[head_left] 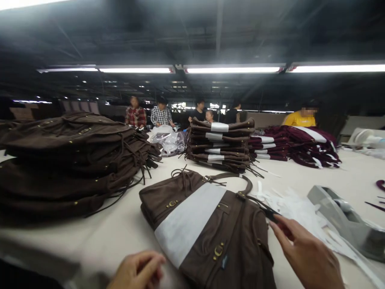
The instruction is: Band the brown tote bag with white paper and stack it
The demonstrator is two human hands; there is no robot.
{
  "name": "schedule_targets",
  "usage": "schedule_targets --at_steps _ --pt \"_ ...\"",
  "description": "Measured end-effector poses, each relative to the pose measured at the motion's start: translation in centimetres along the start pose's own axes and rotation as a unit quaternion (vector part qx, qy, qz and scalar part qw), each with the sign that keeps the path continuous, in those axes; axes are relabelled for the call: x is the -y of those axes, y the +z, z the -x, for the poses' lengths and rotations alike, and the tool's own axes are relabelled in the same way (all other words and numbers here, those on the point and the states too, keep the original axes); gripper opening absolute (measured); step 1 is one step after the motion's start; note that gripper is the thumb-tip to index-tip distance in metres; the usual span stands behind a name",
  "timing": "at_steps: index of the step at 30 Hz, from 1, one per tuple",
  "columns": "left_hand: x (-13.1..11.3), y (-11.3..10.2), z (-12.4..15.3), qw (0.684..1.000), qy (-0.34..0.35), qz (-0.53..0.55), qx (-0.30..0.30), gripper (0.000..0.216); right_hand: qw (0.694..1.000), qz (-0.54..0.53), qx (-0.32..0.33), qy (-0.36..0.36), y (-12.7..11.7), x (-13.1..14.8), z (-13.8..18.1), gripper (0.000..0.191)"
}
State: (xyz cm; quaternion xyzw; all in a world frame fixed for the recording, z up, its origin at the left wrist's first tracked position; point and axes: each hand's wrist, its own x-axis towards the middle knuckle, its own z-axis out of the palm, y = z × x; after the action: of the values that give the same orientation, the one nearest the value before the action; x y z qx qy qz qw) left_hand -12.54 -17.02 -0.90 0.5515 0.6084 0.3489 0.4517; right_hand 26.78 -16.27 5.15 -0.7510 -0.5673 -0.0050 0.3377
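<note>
— While co-workers (162,114) stand at the far end of the worktop (120,228), what lies in front of the person?

— A brown bag (210,224) lies flat on the pale worktop, just ahead of both hands, with a white paper band (188,220) wrapped across its middle and a strap (240,180) arching over its top.

— And the hands?

— The right hand (306,253) reaches in from the lower right, thumb and forefinger pinching a thin dark strap end (269,212) at the bag's right edge. The left hand (138,271) sits at the bottom edge, fingers loosely curled, holding nothing that shows, just beside the bag's near corner.

— What surrounds them?

— A tall stack of brown bags (69,160) fills the left. A smaller banded stack (219,144) stands behind the bag, with maroon bags (300,146) beside it to the right. A grey tape dispenser (345,220) rests at the right, near scattered white paper scraps (288,204). Clear plastic (168,140) is heaped between the two brown stacks. Strip lights (234,69) glow overhead.
</note>
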Motion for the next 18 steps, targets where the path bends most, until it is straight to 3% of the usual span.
schedule_targets --at_steps 2,3,4,6,8,9,12,14,18 --pt "-2.0 -2.6 -0.5 0.963 0.139 -0.131 -0.189 0.042 0.989 -0.086 0.039 -0.114 -0.3 3.0 1.9 0.038" --pt "-2.8 -3.5 -1.3 0.926 0.228 -0.182 -0.238 0.043 0.972 -0.125 0.097 -0.174 0.1 4.8 2.8 0.035" --pt "-3.4 -4.1 -2.4 0.9 0.286 -0.229 -0.235 0.043 0.949 -0.147 0.159 -0.229 0.6 6.8 3.5 0.032" --pt "-3.8 -4.8 -5.0 0.887 0.318 -0.282 -0.18 0.044 0.901 -0.137 0.249 -0.327 2.2 10.4 4.6 0.038" --pt "-3.7 -5.3 -7.4 0.887 0.316 -0.306 -0.137 0.047 0.865 -0.079 0.28 -0.408 3.7 13.1 4.7 0.048" --pt "-3.8 -5.6 -8.5 0.883 0.318 -0.315 -0.143 0.048 0.85 -0.045 0.283 -0.443 4.3 14.0 4.5 0.051" --pt "-4.7 -7.2 -11.5 0.865 0.279 -0.341 -0.24 0.054 0.802 0.046 0.278 -0.526 5.8 15.4 3.1 0.044" --pt "-5.6 -8.4 -13.4 0.879 0.202 -0.346 -0.257 0.062 0.78 0.09 0.258 -0.563 6.6 15.5 2.3 0.03" --pt "-6.2 -9.3 -15.9 0.92 0.108 -0.346 -0.146 0.051 0.759 0.146 0.203 -0.602 8.3 15.0 1.6 0.011"
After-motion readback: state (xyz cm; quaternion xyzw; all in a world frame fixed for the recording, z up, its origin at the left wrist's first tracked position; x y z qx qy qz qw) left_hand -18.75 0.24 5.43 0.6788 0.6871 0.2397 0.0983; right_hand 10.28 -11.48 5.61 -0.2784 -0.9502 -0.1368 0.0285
